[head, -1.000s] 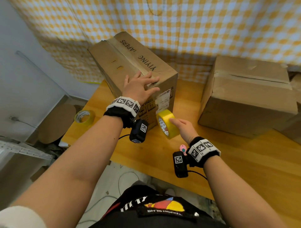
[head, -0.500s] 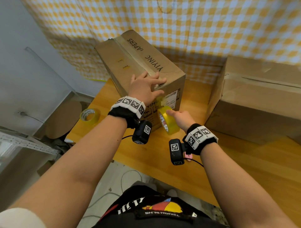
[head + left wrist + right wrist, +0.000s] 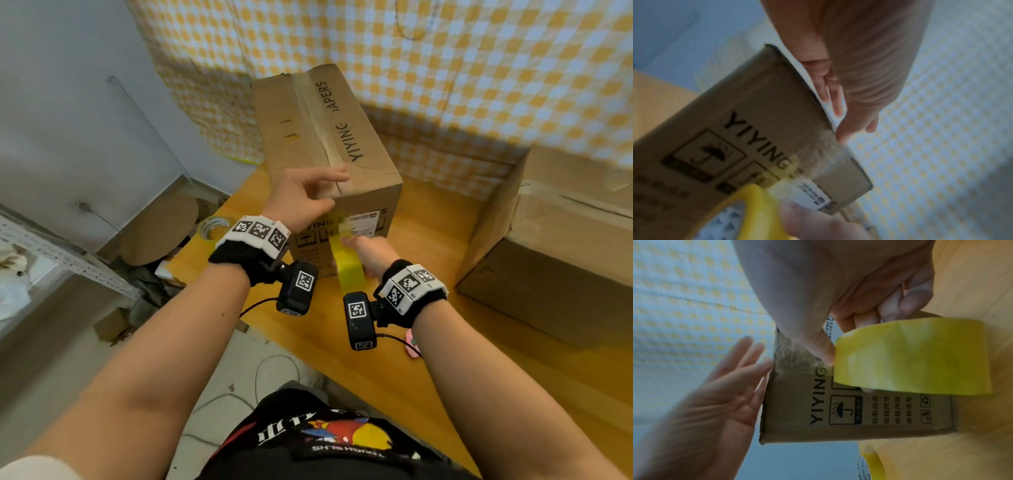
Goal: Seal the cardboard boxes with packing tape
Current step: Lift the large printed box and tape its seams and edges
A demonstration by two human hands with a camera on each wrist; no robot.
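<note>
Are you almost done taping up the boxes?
Not yet. The YIYING box shows tape along its top seam. The right hand holds the yellow tape roll at its front, the left hand spread at the top edge. The other box to the right waits untouched.

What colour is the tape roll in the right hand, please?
Yellow tape roll; the right wrist view shows it best.

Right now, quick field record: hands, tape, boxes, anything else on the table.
left hand: fingers straight, at the top near edge of the printed box
right hand: grips the yellow tape roll against the box's front face
tape: a strip runs from the roll up the front face
second box: on the table, to the right, apart
spare tape roll: on the table's left edge
</note>
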